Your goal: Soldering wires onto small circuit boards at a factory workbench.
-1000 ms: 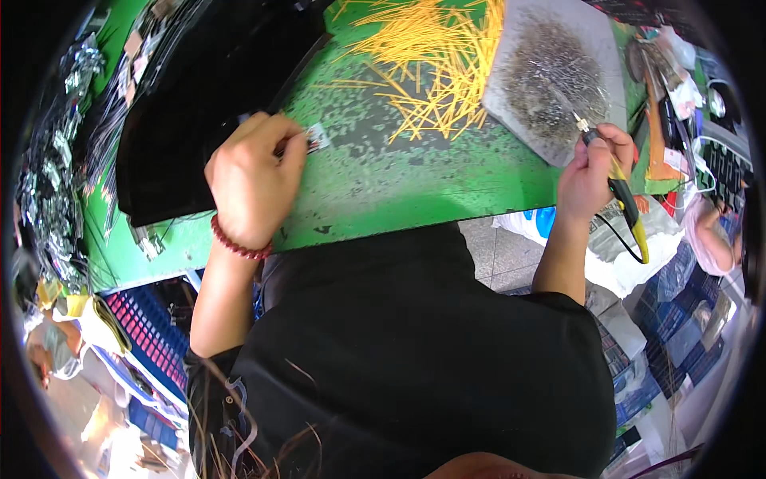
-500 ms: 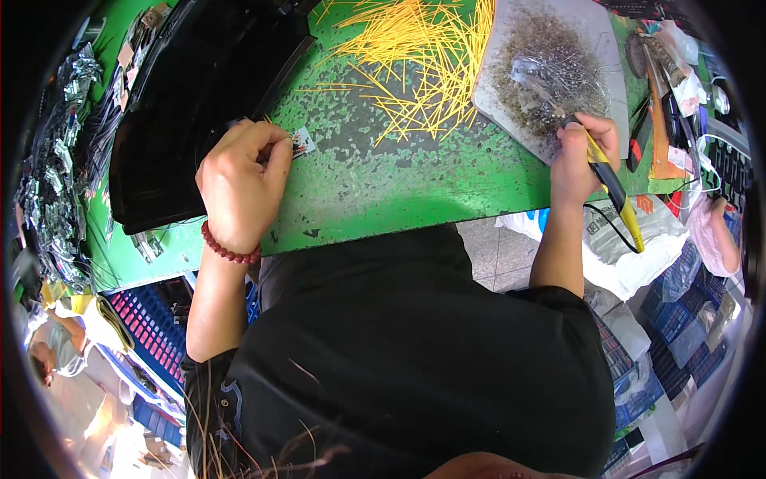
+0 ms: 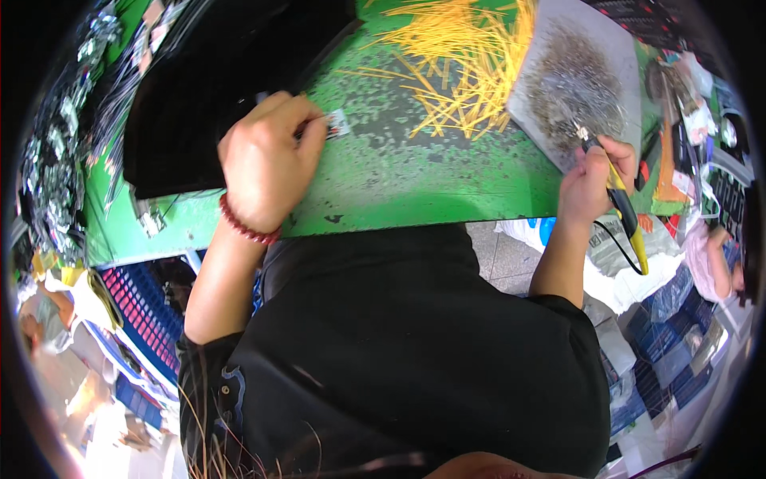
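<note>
My left hand (image 3: 267,160), a red bead bracelet on its wrist, is closed in a pinch over the green worktable (image 3: 391,188). What its fingers hold is hidden. A small pale square piece with dark and reddish spots (image 3: 338,124) shows right at its fingertips. On the other side, my right hand (image 3: 589,185) grips a yellow and black soldering iron (image 3: 624,201) like a pen. The iron's metal tip points up-left over a grey board (image 3: 529,108), near a heap of dark, shiny residue (image 3: 574,80). A black cable runs from the iron's lower end.
Loose yellow wires (image 3: 463,76) lie spread across the table's far middle. A large black tray (image 3: 215,104) stands left, beside bundles of dark wires with silvery ends (image 3: 60,168). White plastic bags (image 3: 630,275) and blue crates sit below right. Other people appear at both side edges.
The whole view has shifted, so the table's contents appear farther right. The pale haze near the iron's tip has thinned. Both hands keep their closed grips.
</note>
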`<action>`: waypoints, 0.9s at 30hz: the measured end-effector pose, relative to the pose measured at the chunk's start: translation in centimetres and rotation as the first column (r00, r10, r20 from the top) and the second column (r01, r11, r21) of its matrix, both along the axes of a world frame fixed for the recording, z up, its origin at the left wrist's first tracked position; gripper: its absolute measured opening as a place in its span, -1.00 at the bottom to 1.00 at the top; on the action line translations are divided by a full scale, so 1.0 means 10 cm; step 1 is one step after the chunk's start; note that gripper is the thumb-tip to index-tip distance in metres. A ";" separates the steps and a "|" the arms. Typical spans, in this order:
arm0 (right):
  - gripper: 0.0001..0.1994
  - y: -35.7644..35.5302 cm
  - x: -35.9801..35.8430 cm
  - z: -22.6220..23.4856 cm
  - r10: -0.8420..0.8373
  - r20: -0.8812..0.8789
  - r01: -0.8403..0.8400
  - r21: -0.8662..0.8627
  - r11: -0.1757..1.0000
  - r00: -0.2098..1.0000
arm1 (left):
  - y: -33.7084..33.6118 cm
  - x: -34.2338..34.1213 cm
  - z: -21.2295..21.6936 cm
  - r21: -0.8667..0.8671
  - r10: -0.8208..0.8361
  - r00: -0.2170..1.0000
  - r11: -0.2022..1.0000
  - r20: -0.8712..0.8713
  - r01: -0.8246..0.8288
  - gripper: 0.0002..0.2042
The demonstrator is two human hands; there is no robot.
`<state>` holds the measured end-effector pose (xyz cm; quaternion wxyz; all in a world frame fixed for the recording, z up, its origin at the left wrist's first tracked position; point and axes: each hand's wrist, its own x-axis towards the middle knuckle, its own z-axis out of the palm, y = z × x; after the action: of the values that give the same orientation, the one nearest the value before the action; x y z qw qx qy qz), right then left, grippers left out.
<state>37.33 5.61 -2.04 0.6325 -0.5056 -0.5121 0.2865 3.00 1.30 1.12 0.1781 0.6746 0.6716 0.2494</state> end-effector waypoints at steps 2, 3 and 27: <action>-0.83 -0.09 -0.30 0.08 0.076 -0.079 -0.080 -0.056 0.995 0.994 | 0.00 -0.01 0.01 0.034 -0.013 1.000 0.999 -0.018 0.014 -0.96; -0.83 -0.14 -0.41 0.09 0.189 -0.086 -0.194 -0.059 0.979 0.978 | 0.00 -0.03 -0.01 0.048 -0.026 0.999 0.998 -0.020 0.027 -0.95; -0.72 -0.23 -1.38 -0.08 0.575 0.060 -0.566 -0.121 0.815 0.816 | -0.01 -0.11 -0.10 0.072 -0.052 0.996 0.996 -0.074 0.058 -0.96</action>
<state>23.49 3.31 -2.86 0.4673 -0.3720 -0.6545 0.4636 1.93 1.19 0.12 0.1354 0.7075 0.6490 0.2448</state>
